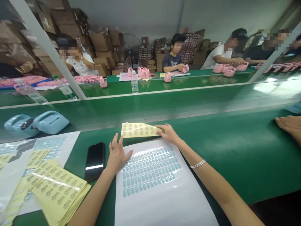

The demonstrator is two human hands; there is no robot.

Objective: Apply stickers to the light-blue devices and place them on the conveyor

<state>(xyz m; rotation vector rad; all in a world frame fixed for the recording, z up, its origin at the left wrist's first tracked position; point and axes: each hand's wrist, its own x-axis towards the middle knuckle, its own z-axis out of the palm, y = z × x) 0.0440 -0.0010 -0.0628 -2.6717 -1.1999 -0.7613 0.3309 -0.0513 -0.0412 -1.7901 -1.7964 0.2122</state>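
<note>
A large white sheet (164, 204) lies in front of me on the green table, bearing rows of small glossy pale-blue oval stickers (150, 171). My left hand (117, 157) rests at its upper left edge with the fingers spread. Just beyond the sheet's top edge is a narrow yellow sticker sheet (138, 130) printed with small grey shapes. My right hand (169, 134) grips its right end between thumb and fingers, and that end is slightly raised. The left fingertips come close to its lower left corner; whether they touch it I cannot tell.
A black phone (94, 160) and a stack of yellow sticker sheets (60, 188) lie left. Two light-blue plastic casings (51, 122) stand behind them. Another person's hand (289, 125) rests at far right. Across the belt, co-workers handle pink casings (167, 77) near a water bottle (134, 83).
</note>
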